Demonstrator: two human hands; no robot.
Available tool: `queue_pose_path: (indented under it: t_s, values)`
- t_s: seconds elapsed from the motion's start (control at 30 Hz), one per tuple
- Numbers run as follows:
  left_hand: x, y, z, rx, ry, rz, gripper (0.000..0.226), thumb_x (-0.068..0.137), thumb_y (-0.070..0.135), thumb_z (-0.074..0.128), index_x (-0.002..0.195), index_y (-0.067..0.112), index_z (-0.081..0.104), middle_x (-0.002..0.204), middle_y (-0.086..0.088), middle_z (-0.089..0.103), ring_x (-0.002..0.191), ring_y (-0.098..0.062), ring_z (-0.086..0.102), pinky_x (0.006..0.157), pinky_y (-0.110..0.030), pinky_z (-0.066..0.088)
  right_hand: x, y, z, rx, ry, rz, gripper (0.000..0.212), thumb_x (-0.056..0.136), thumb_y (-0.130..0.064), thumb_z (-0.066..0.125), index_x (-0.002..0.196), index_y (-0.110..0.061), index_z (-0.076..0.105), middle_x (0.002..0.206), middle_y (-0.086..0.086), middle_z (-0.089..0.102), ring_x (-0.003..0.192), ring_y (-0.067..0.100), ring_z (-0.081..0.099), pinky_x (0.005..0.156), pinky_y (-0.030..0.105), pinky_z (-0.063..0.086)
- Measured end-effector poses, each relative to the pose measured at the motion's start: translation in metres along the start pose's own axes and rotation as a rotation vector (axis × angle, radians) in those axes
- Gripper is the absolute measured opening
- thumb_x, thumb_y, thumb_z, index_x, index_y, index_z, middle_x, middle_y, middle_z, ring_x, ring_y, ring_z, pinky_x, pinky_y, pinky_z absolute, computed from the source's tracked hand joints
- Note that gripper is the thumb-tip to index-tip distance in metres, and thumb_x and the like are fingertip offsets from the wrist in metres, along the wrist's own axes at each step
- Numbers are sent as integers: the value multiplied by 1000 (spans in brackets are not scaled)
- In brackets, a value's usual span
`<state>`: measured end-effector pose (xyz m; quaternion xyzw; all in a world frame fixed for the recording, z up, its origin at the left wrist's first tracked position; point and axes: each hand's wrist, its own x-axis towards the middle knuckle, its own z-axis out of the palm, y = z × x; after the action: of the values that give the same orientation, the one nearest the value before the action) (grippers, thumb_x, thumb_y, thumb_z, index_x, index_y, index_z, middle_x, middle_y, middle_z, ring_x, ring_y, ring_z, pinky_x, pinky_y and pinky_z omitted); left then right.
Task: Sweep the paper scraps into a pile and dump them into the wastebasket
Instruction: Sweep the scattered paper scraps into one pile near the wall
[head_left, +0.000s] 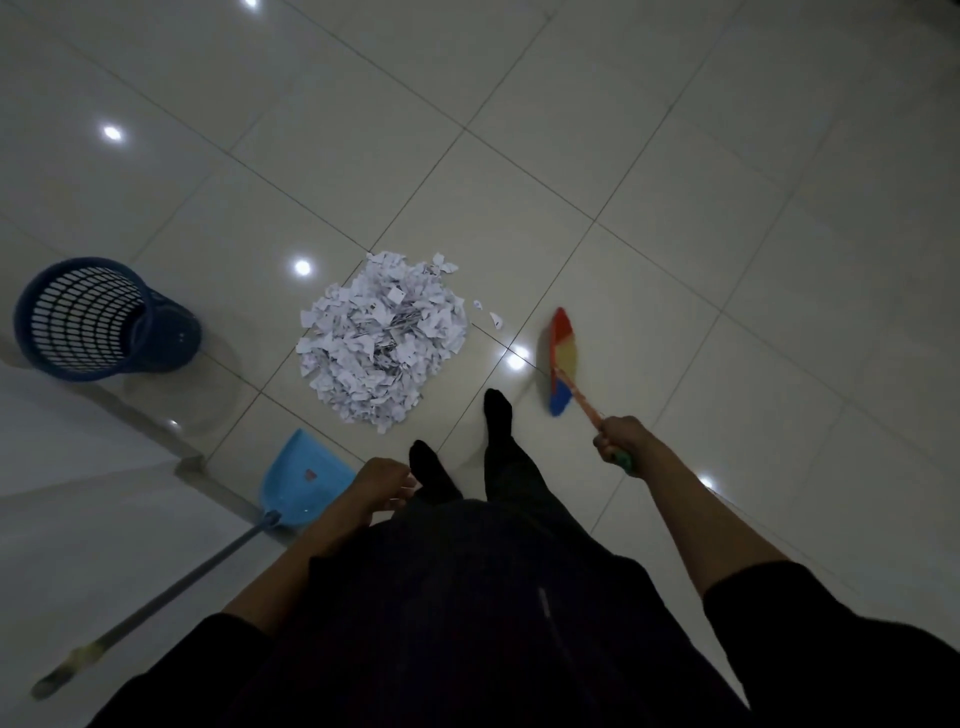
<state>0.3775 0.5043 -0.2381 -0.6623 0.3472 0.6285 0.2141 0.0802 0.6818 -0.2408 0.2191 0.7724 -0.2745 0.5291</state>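
White paper scraps lie heaped in one pile (382, 335) on the tiled floor, with two stray scraps (494, 318) just right of it. My right hand (618, 439) grips the handle of a broom whose red, yellow and blue bristles (561, 361) stand on the floor to the right of the pile. My left hand (382, 488) hangs with loosely curled fingers and holds nothing, just right of a light blue dustpan (306, 480). The dustpan's long grey handle (156, 603) slants down to the lower left. A dark blue mesh wastebasket (85, 317) stands at the far left.
My two feet in black socks (498, 410) stand just below the pile. A pale wall or ledge (78, 467) runs along the lower left, beside the wastebasket and dustpan. Glossy tiles with light reflections stretch away above and to the right.
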Motion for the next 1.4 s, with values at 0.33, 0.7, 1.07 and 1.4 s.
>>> queue_pose_path:
  t_s: [0.33, 0.7, 1.07, 1.4]
  values:
    - [2, -10, -3, -84, -45, 9, 24, 98, 13, 50, 114, -3, 56, 90, -11, 61, 73, -18, 57, 65, -28, 47, -61, 24, -50, 258, -149, 25, 14, 99, -8, 40, 94, -4, 52, 60, 3, 43, 33, 3, 30, 26, 14, 22]
    - [-13, -34, -27, -305, 17, 3, 16, 97, 6, 47, 83, 5, 53, 79, -9, 58, 65, -16, 53, 50, -22, 48, -48, -5, 32, -20, -32, -80, 14, 93, 3, 35, 88, -1, 48, 63, 9, 40, 30, 6, 31, 29, 15, 23]
    - [-14, -109, -131, -290, 302, 137, 18, 98, 17, 47, 91, 5, 59, 96, -14, 66, 73, -20, 61, 60, -28, 50, -103, -14, 142, -274, -162, -218, 16, 94, 1, 35, 88, -3, 49, 63, 7, 40, 34, 6, 31, 30, 16, 23]
    - [-43, -195, -247, 590, 779, -52, 37, 90, 26, 53, 117, 3, 56, 122, -20, 53, 112, -34, 47, 89, -35, 41, -165, -7, 194, -841, -178, -489, 19, 95, -3, 36, 86, 2, 51, 66, 12, 46, 47, 17, 39, 40, 23, 31]
